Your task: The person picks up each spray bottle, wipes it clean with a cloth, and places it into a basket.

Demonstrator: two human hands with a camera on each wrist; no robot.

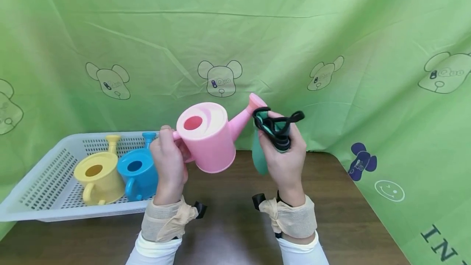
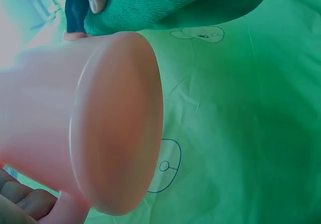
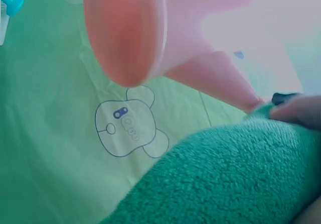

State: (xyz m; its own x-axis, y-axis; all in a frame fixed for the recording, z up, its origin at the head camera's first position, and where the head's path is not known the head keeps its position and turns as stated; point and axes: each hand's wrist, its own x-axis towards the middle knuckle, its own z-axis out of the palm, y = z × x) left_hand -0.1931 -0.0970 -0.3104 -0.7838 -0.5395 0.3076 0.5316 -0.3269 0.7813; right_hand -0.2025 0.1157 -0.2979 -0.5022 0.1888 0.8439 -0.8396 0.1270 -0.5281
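My left hand [image 1: 169,156] grips the handle of a pink watering can [image 1: 211,146], held up above the table with its spout pointing right. In the left wrist view the can's round base [image 2: 123,128] faces the camera. My right hand [image 1: 285,154] holds a bunched green towel [image 3: 225,169] with black edging at the spout's sprinkler head. The towel's fuzzy side shows in the right wrist view, hanging below the fingers, and it overlaps the spout's end in the head view.
A white plastic basket [image 1: 44,183] stands at the left of the brown table [image 1: 228,232]. Inside it are a yellow watering can [image 1: 106,187] and a blue watering can [image 1: 145,179]. A green printed cloth [image 1: 165,40] hangs behind the table and along its right side.
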